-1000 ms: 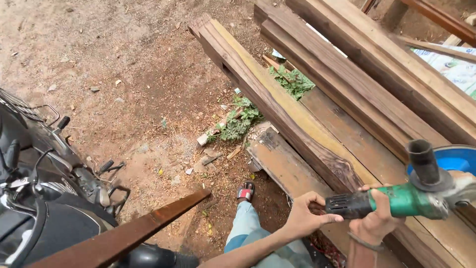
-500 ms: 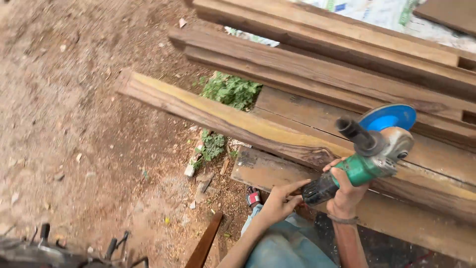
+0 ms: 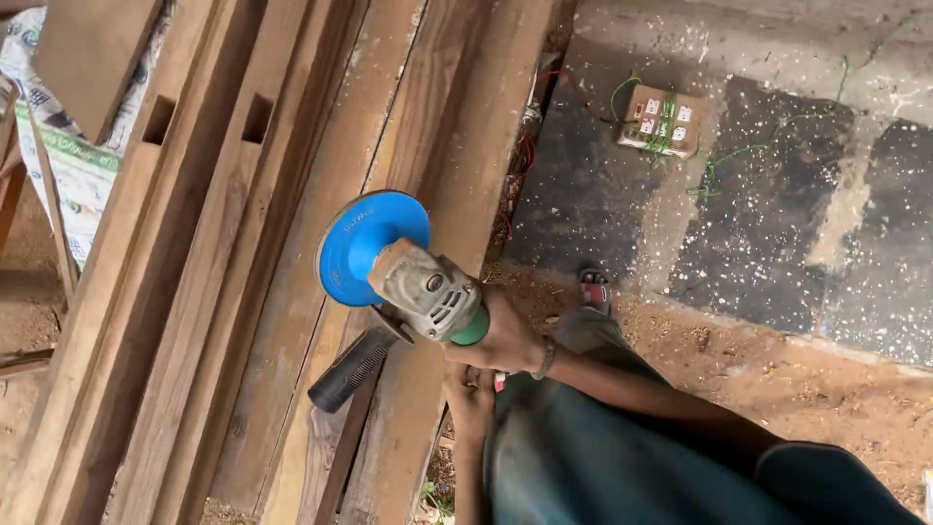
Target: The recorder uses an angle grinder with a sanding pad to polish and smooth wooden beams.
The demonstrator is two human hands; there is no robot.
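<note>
The right hand [image 3: 505, 340] is wrapped around the green body of an angle grinder [image 3: 418, 292], fingers closed tight on it, with a thin band at the wrist. The grinder sits in the middle of the view, above the stack of long wooden beams [image 3: 194, 292]. Its grey gear head points up and to the left, and the round blue disc [image 3: 364, 243] at its far-left end faces the wood, hanging over a pale plank [image 3: 466, 146] near the right edge of the stack. Whether the disc touches the plank cannot be told. A black side handle [image 3: 352, 369] sticks out from the gear head down and to the left, free of either hand.

The left hand [image 3: 471, 399] lies just below the right one, close under the rear of the tool. Its fingers look curled, but what they grip, if anything, is hidden, so their hold cannot be told.

The beams run from the near left up to the far edge, two of them with rectangular slots cut through. A printed sack [image 3: 68, 165] shows under them at the far left. To the right lies a dark stone floor [image 3: 768, 214] speckled with sawdust, on it a small switch board [image 3: 661, 119] with green wire [image 3: 719, 175]. A sandalled foot [image 3: 594, 289] rests at the floor's edge
</note>
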